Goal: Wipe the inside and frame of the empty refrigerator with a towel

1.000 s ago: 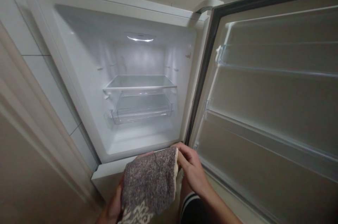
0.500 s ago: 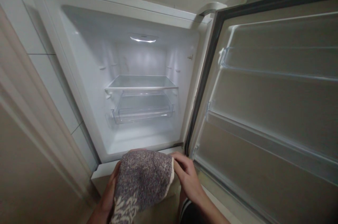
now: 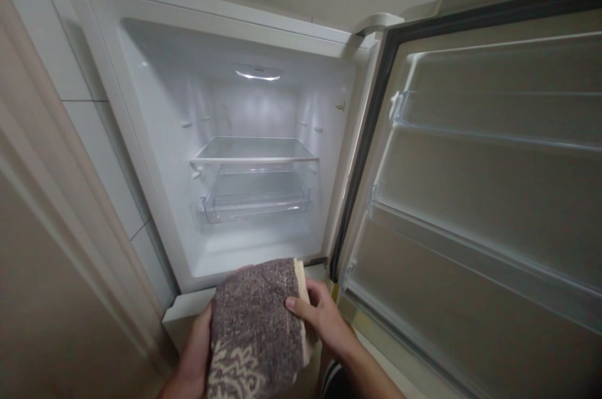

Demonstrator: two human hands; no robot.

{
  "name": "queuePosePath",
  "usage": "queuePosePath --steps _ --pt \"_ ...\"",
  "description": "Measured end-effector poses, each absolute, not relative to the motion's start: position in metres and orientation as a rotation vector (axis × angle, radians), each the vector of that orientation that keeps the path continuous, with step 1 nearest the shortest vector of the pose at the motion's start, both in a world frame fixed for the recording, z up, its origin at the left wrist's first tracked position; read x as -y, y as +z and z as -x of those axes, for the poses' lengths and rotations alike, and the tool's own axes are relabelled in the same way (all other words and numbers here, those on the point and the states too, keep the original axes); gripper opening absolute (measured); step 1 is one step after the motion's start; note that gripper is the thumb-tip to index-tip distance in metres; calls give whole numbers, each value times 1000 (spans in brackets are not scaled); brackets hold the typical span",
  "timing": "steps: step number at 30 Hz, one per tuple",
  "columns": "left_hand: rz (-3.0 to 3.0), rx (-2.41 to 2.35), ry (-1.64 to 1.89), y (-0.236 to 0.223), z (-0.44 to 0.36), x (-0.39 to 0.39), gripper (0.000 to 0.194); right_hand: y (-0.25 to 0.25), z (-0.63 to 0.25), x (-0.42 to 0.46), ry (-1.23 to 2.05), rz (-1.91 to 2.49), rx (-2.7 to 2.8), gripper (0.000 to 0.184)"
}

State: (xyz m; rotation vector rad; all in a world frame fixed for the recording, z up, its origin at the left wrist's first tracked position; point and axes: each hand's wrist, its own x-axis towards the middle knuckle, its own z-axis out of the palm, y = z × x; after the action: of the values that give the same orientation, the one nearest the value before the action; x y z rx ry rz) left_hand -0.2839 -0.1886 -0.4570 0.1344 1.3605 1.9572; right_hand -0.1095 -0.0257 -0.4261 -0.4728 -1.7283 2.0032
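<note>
Visibly patterned — greyish-purple cloth (image 3: pixel 258 317)

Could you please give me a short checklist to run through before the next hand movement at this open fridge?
1. Right hand on the mottled purple-grey cloth with cream trim: ok, thumb on top.
2. Left hand grip: cannot tell, fingers mostly hidden.
3. White fridge door open: ok.
4. Oval ceiling lamp lit: ok.
5. Clear glass shelf in place: ok.
6. Transparent plastic drawer fully seated: cannot tell.
</note>
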Motion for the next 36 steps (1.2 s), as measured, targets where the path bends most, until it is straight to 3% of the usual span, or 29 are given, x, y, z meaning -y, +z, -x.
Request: queuePosePath --steps 4,6,10,13,15,21,28,30,36 --pt "-188 -1342 1902 -493 273 177 55 -434 123 24 2145 621 1450 59" --pt "-342 -1473 1878 -512 278 168 60 -431 133 19 2011 657 1511 50" --pt "-733 -1946 1844 -536 318 151 72 -416 159 5 1015 670 2014 23" --pt "-862 -2200 1824 -542 357 144 62 -416 190 -9 360 660 2403 30" --pt "-926 -2332 1780 -543 379 141 55 -427 216 -20 179 647 2651 32" --pt "-1258 -2650 1473 -553 422 146 47 -475 268 -53 206 797 2788 43" --pt "-1666 -2814 1037 -580 446 147 58 -498 293 -95 448 1013 2886 103" --pt "-1811 -2894 871 -586 448 146 59 -503 305 -103 417 993 2853 98" --pt "-2010 -2949 767 -588 452 148 60 -500 361 -130 203 1340 2566 53"
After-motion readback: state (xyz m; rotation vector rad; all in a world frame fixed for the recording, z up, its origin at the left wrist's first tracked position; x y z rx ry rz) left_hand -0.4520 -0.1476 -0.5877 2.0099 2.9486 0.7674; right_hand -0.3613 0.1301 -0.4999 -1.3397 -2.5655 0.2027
